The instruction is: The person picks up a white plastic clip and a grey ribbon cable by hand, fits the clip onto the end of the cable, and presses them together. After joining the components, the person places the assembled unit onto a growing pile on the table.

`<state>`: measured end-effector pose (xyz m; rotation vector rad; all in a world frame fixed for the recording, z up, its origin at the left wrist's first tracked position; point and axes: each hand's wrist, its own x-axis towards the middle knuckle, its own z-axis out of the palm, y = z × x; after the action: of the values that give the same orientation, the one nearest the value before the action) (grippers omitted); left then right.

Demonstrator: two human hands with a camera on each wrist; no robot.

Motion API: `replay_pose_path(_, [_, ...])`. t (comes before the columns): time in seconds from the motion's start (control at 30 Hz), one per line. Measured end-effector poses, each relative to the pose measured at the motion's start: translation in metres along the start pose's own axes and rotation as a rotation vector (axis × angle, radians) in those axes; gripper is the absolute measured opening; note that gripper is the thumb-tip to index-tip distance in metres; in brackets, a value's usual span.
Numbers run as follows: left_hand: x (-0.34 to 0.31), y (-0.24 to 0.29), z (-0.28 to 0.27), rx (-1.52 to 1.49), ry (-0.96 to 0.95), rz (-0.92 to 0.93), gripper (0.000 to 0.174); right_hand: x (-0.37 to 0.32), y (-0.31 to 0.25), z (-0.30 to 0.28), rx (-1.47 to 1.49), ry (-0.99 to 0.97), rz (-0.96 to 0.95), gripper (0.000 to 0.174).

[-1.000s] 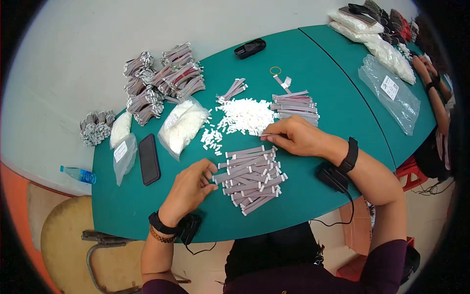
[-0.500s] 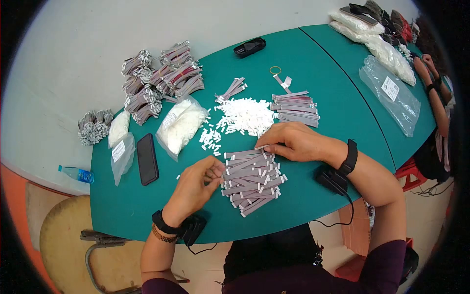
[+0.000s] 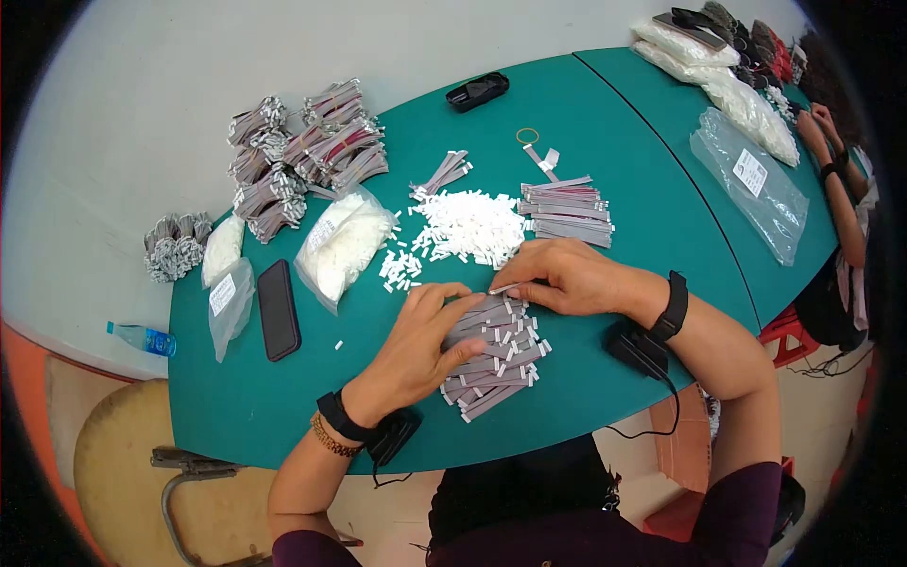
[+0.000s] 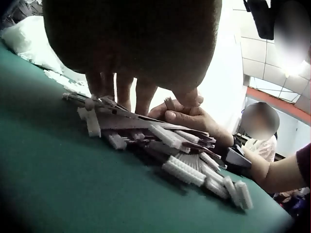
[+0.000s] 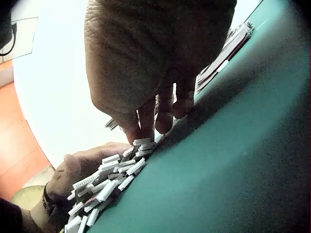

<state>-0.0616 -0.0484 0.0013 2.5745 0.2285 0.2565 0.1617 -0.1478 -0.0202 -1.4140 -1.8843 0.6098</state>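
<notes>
Short grey ribbon cables with white end connectors lie in a loose pile (image 3: pixel 487 383) near the table's front. My left hand (image 3: pixel 411 352) reaches over the pile's upper left part, its fingers extended on the cables and the thumb apart from them. At the pile's upper right corner, my right hand (image 3: pixel 581 277) pinches the end of a cable (image 3: pixel 504 289) between thumb and fingers. That hand's grip on a small grey end (image 4: pixel 169 103) also shows in the left wrist view. Just behind is a heap of small white pieces (image 3: pixel 472 227).
Bundled cables (image 3: pixel 326 142) stand at the back left, beside bags of white pieces (image 3: pixel 345 248) and a dark phone (image 3: pixel 279 310). More cables (image 3: pixel 567 210) lie behind my right hand. A black device (image 3: pixel 477 92) is at the back. Another person's arms (image 3: pixel 836 189) show at the far right.
My left hand has moved right and forward from the pile's left side onto the cables, its fingers straighter. The right hand has moved slightly left and down to the pile's upper corner.
</notes>
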Motion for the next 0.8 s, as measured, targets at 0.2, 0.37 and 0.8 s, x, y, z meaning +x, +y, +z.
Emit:
replay_pose_path(0.2, [-0.009, 0.023, 0.001, 0.121, -0.081, -0.035, 0.092, 0.000, -0.001, -0.002, 0.013, -0.023, 0.001, 0.018])
replay_pose_path(0.37, [-0.019, 0.034, 0.010, 0.192, -0.086, -0.047, 0.108, 0.000, 0.004, 0.001, 0.014, -0.019, -0.025, 0.018])
replay_pose_path(0.8, [-0.020, 0.027, 0.004, 0.196, -0.177, 0.004, 0.086, -0.003, -0.007, -0.002, 0.074, -0.085, -0.026, 0.014])
